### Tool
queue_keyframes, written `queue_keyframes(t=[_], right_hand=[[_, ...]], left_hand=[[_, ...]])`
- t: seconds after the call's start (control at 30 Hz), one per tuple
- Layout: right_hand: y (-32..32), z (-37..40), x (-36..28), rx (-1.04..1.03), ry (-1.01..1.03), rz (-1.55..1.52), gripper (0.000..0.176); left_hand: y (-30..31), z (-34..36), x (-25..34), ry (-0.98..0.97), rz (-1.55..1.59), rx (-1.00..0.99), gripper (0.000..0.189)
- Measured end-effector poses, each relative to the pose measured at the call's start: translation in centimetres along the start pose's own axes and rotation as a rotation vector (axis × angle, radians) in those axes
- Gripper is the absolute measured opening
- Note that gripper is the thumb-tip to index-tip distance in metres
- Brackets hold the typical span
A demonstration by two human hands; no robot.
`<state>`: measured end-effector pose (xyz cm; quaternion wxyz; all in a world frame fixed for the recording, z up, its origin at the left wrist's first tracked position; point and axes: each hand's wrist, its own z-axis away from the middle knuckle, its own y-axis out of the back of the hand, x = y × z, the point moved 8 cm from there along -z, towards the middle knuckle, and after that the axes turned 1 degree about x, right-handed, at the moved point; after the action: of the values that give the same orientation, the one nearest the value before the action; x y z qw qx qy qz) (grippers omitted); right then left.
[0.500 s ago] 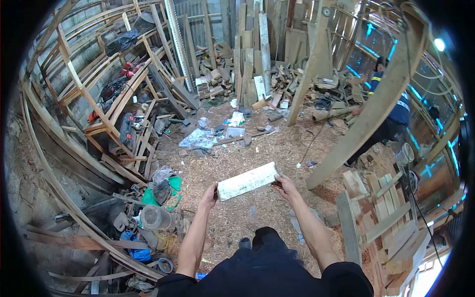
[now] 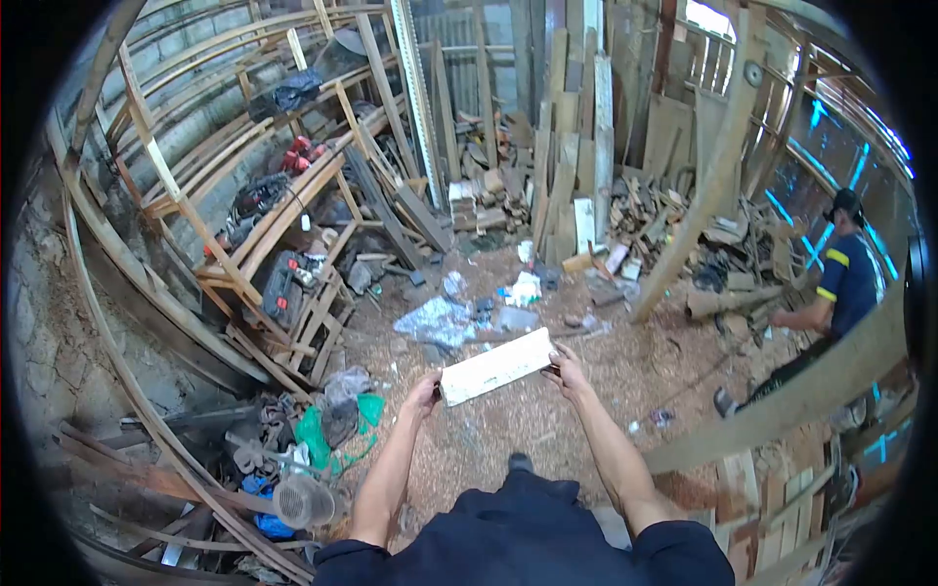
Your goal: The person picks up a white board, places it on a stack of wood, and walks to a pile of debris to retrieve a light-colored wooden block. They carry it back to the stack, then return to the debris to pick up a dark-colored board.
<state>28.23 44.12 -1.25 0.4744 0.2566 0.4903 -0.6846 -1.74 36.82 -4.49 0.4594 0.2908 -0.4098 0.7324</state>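
Board [image 2: 496,367], white-faced and marked with dark specks along its near long edge, is held up in front of me by both hands, above a floor [image 2: 528,430] strewn with wood shavings. My left hand [image 2: 425,394] is closed on its left short end; my right hand [image 2: 567,373] grips the right short end. The right end shows higher in my view than the left, and the fingers behind and under the piece are partly hidden. My shoe [image 2: 521,460] is visible on the floor below. Beyond the board lies crumpled clear plastic sheeting [image 2: 435,322], with other litter beside it. To the left, near the wall side of the floor, I record a green plastic bag [image 2: 313,437], a grey perforated cylinder [image 2: 296,503] and blue plastic [image 2: 271,508] next to it. A timber rack [image 2: 174,186] stands along the left wall; an open tool case [image 2: 283,286] sits on its lower level and a red tool [image 2: 301,154] on the level above. At the far side, tall planks [image 2: 565,166] lean upright, with stacked offcuts [image 2: 481,202] to their left. To the right, a co-worker [image 2: 852,273] in a dark cap and dark shirt with yellow bands is low beside scrap wood, one forearm extended towards it.
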Motion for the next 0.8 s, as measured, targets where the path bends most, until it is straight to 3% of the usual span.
queue_keyframes(t=[0.23, 0.43, 0.6, 0.67, 0.8], right_hand=[[-2.2, -10.0, -7.5, -0.052, 0.024, 0.155, 0.037], [-3.0, -18.7, -7.9, -0.013, -0.071, -0.069, 0.014], [-5.7, -26.0, -7.2, -0.107, -0.131, -0.084, 0.016], [-9.0, -29.1, -7.7, -0.192, -0.120, -0.039, 0.028], [-14.0, -37.0, -9.7, -0.172, -0.120, 0.043, 0.033]], left_hand=[[-5.0, -7.2, 6.3, -0.028, -0.050, -0.097, 0.029], [-6.7, -14.2, 8.8, -0.010, 0.016, -0.174, 0.031], [-7.1, -23.5, 10.9, 0.033, 0.100, -0.202, 0.031], [-7.2, -28.0, 12.6, 0.024, 0.098, -0.222, 0.031], [-7.5, -35.5, 17.8, 0.001, 0.103, -0.281, 0.032]])
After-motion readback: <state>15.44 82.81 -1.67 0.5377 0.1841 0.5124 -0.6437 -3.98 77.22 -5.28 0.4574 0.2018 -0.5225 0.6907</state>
